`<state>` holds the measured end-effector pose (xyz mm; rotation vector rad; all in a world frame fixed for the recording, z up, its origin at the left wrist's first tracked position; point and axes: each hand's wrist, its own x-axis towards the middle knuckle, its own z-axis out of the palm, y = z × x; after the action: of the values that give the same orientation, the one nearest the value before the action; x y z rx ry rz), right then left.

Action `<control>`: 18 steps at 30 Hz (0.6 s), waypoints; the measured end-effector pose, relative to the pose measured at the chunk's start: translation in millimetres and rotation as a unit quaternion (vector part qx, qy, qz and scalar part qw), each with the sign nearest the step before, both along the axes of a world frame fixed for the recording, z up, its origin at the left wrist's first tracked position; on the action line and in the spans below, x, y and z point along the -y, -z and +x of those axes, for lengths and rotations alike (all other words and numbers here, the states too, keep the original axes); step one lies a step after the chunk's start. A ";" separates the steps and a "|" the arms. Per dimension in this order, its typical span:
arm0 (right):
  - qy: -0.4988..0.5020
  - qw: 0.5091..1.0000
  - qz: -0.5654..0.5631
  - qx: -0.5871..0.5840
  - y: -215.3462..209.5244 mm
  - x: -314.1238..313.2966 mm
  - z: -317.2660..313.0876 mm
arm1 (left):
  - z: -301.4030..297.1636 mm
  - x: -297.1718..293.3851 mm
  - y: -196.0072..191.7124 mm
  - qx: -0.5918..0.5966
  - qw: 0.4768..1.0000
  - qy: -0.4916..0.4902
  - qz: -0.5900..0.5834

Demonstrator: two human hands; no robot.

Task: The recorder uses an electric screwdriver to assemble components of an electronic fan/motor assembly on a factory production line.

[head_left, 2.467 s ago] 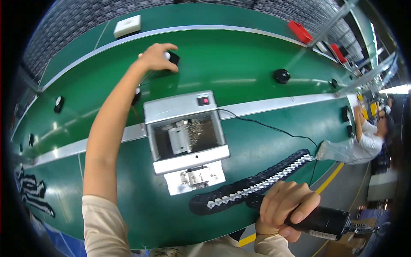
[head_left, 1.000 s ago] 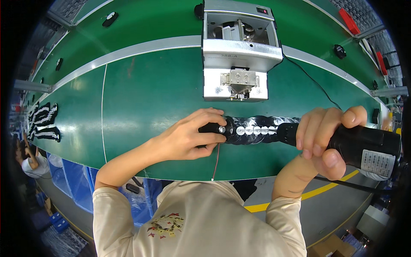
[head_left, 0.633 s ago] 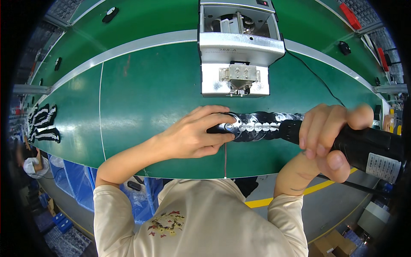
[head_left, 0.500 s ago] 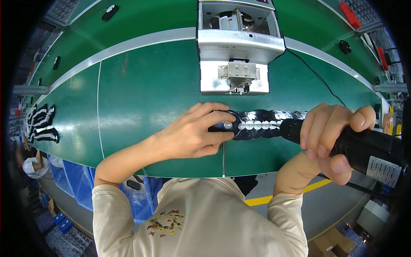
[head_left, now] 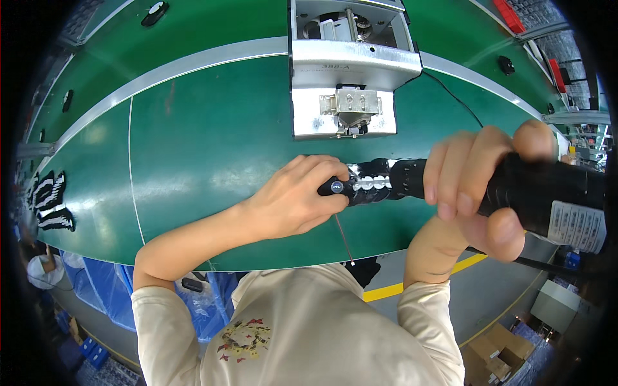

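My right hand (head_left: 479, 180) is wrapped round a black, thick-bodied electric screwdriver (head_left: 547, 186) with a white label, its collar pointing left. My left hand (head_left: 293, 199) closes its fingers round a small dark part (head_left: 331, 186) with a round end, just left of the tool's nose. A thin reddish wire (head_left: 344, 239) runs from beneath that part to the table's near edge. Between hand and collar is a shiny black piece (head_left: 373, 182) with a row of pale round spots. The bit's tip cannot be made out.
A silver screw feeder (head_left: 344, 96) stands on the green table (head_left: 206, 148) beyond my hands, its black cord (head_left: 454, 96) running right. Black-and-white gloves (head_left: 55, 202) lie at the far left. Blue plastic-lined bins (head_left: 106, 283) stand below the near edge, cardboard boxes (head_left: 499, 350) at lower right.
My right hand has brought the screwdriver leftward, its collar now closer to my left hand. The left hand keeps its hold on the dark part. The whole view has shifted slightly.
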<state>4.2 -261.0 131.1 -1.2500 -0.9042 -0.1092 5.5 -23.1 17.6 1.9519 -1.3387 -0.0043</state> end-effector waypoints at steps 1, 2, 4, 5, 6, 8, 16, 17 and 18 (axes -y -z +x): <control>0.015 1.000 0.006 -0.001 -3.7 -2.9 -1.5 | 1.1 0.4 -0.6 0.002 1.000 0.008 -0.002; 0.038 0.999 0.028 0.007 -4.9 -6.6 0.3 | 2.4 0.6 -1.2 0.004 1.000 0.015 -0.003; 0.097 0.993 0.062 0.009 -4.6 -19.0 5.7 | 4.3 -4.6 -2.6 0.000 1.000 0.020 0.001; 0.121 0.989 0.081 0.009 -3.9 -27.1 10.4 | 4.2 -8.1 -2.6 -0.002 1.000 0.018 0.005; 0.177 0.981 0.079 0.001 -8.0 -39.5 9.1 | 3.7 -10.4 -2.5 -0.001 1.000 0.013 0.004; 0.222 0.973 0.070 -0.013 -13.5 -48.8 13.4 | 1.9 -14.4 -1.3 -0.001 1.000 0.006 -0.001; 0.188 0.980 -0.062 -0.026 -13.4 -43.9 40.3 | 2.0 -16.7 7.6 0.000 0.999 -0.006 -0.045; 0.170 0.982 -0.080 -0.021 -12.5 -40.4 41.4 | 0.6 -16.8 8.0 0.003 0.999 -0.010 -0.045; 0.152 0.983 -0.097 -0.016 -11.4 -38.0 43.0 | -1.5 -17.6 7.2 -0.002 0.999 -0.013 -0.038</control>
<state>47.2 -223.0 142.4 -1.5631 -0.7023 -0.2460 4.0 -5.5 10.3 1.9042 -1.2917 0.0559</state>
